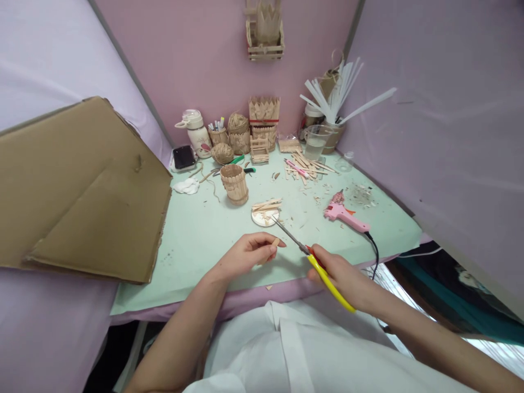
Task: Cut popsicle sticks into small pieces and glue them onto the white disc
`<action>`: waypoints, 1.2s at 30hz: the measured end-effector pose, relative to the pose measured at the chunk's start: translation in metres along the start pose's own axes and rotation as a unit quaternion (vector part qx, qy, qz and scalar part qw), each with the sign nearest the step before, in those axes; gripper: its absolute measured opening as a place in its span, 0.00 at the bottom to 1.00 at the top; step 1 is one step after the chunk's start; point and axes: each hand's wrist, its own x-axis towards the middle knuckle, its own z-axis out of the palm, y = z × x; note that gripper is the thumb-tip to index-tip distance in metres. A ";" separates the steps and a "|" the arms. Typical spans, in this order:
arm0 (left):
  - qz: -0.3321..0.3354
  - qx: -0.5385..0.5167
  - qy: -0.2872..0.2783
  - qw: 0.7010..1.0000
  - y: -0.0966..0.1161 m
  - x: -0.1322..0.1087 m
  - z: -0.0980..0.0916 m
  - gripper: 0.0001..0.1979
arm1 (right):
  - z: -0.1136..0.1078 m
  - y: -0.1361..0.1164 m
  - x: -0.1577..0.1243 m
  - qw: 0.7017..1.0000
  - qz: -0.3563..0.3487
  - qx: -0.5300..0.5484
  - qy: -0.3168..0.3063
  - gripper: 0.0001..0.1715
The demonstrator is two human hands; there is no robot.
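Between thumb and fingers, my left hand (pixel 254 252) pinches a small piece of wooden stick (pixel 276 242) above the front of the table. My right hand (pixel 333 275) is wrapped round the yellow and red handles of long-bladed scissors (pixel 327 279). Their blades point up and left, the tips over a round white dish (pixel 265 221). Several wooden stick pieces (pixel 267 205) lie on that dish. Behind and left of it stands a cup made of wooden sticks (pixel 234 185).
A pink glue gun (pixel 346 216) with a black cord lies right. Loose sticks (pixel 311 166), a plastic cup of water (pixel 316 144), twine balls (pixel 222 153) and a white bottle (pixel 197 132) are farther back. A large cardboard piece (pixel 85 196) rises at the left edge.
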 end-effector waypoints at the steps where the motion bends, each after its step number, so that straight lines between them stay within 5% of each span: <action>1: 0.002 0.000 0.001 1.000 0.002 0.000 -0.001 0.14 | -0.002 -0.002 0.000 1.000 0.003 -0.003 -0.003 0.12; 6: 0.018 0.057 0.025 0.998 0.023 0.000 -0.015 0.10 | -0.010 -0.018 0.010 0.994 0.013 -0.099 0.046 0.14; 11: 0.056 0.107 0.029 0.992 0.044 -0.002 -0.048 0.09 | -0.007 -0.037 0.040 0.984 -0.023 -0.135 0.111 0.15; 17: 0.042 0.015 0.064 0.997 0.033 -0.003 -0.079 0.12 | 0.009 -0.051 0.086 0.988 -0.106 -0.011 0.116 0.13; 23: 0.057 -0.012 0.113 0.992 0.028 -0.009 -0.086 0.15 | 0.019 -0.062 0.125 0.973 -0.193 0.003 0.123 0.15; 36: 0.134 0.028 0.188 0.973 0.029 -0.012 -0.092 0.10 | 0.028 -0.050 0.133 0.941 -0.163 -0.186 0.231 0.18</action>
